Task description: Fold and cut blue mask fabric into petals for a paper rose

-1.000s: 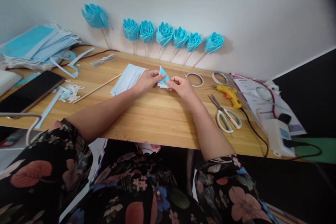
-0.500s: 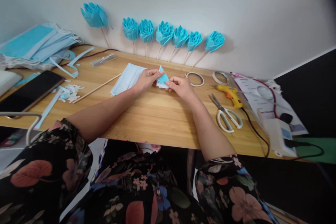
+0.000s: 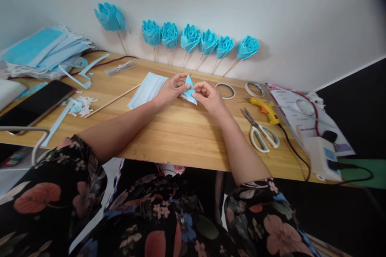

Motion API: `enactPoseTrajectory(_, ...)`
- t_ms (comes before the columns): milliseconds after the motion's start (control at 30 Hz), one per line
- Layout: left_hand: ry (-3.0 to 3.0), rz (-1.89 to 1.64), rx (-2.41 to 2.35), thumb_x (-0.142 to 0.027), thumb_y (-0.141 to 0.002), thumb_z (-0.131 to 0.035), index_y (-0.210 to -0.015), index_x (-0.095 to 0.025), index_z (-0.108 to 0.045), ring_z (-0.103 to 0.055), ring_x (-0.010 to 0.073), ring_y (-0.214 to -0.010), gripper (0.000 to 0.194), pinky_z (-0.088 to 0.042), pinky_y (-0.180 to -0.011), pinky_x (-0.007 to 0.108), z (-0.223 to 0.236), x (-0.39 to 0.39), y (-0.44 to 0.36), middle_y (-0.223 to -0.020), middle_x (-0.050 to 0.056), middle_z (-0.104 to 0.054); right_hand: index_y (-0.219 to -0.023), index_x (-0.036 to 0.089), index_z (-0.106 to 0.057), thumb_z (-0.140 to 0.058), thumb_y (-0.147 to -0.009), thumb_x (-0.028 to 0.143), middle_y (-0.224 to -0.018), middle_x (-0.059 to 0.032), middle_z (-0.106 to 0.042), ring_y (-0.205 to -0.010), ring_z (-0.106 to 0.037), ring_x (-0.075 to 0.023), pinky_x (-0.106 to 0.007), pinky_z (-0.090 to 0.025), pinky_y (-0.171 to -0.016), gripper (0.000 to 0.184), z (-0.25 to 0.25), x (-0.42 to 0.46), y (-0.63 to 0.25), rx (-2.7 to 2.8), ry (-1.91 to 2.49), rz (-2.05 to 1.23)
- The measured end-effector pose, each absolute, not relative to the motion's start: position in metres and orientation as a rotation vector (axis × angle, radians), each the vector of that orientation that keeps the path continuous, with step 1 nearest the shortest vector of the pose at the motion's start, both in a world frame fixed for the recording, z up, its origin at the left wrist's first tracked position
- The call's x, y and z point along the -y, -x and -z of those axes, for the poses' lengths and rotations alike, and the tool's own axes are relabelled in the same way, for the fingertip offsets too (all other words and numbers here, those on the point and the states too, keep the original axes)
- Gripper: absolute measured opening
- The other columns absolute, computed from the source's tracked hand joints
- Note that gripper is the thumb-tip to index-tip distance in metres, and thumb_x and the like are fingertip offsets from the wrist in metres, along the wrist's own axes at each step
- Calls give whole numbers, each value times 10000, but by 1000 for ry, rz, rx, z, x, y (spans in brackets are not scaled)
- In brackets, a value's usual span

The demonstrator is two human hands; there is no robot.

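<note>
Pale-blue fabric masks in a stack [image 3: 36, 50], far left of the fingers; phone [image 3: 36, 106] nearer the body on that same side. Then torn scraps [image 3: 80, 105], a thin wooden stick [image 3: 113, 100] lying slantwise, and a flat pale mask [image 3: 147, 90] just left of the left fingers, partly behind that hand. Left hand [image 3: 173, 89]: narrow pinch, thumb on the left edge of the folded blue piece [image 3: 189, 93]. Piece sits right between both sets of fingertips, just above the table [image 3: 181, 136], long axis running roughly away from the body, pointed end far side, leaning slightly left. Right hand [image 3: 210, 97]: thumb and index close together, pinching the right edge. Neither hand nearer, both touching; fingertips underneath hidden, can't tell. Beyond the fingers, blue flowers [image 3: 190, 37] on sticks against the wall. Just right of the right fingers, a tape roll [image 3: 234, 91]; further right, scissors [image 3: 255, 125], blades slightly parted, then yellow glue gun [image 3: 265, 109] beyond them.
</note>
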State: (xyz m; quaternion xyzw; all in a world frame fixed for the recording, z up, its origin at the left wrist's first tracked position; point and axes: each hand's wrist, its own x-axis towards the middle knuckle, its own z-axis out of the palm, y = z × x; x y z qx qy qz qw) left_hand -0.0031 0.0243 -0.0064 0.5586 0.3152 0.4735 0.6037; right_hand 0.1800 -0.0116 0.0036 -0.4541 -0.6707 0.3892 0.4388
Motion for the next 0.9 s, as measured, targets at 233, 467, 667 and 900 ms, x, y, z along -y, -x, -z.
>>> enactPoseTrajectory(233,-1297,-1071,-711,-259,-782,-820,-1309,-200,-588,-660,127,-701,579,-491,-636,217,3,-21,4,-831,15,-705,-1034,247,-718,-724,-780,434,-848,2,-683,-762,-608,-154,-301,-508,-737,316,0,7,-182,1613,1124,-901)
enactPoseTrajectory(467,-1321,-1105,-711,-260,-755,-832,-1327,-171,-576,-661,124,-688,633,-498,-669,240,7,-26,5,-791,-5,-690,-1132,243,-725,-768,-733,457,-918,-22,-719,-822,-639,-185,-345,-528,-790,454,3,5,-182,1628,1162,-900)
enactPoseTrajectory(667,-1332,-1129,-717,-199,-768,-802,-1294,-150,-610,-626,95,-644,562,-485,-649,228,6,-28,6,-816,4,-705,-1031,215,-751,-734,-770,406,-836,-16,-706,-769,-626,-170,-333,-516,-783,324,5,3,-185,1612,1234,-792)
enactPoseTrajectory(900,-1330,-1107,-724,-172,-779,-790,-1223,-166,-664,-625,88,-636,461,-465,-618,204,4,-24,4,-809,5,-708,-1208,265,-694,-751,-782,416,-983,-26,-733,-903,-653,-195,-333,-534,-826,455,0,8,-182,1627,1131,-855)
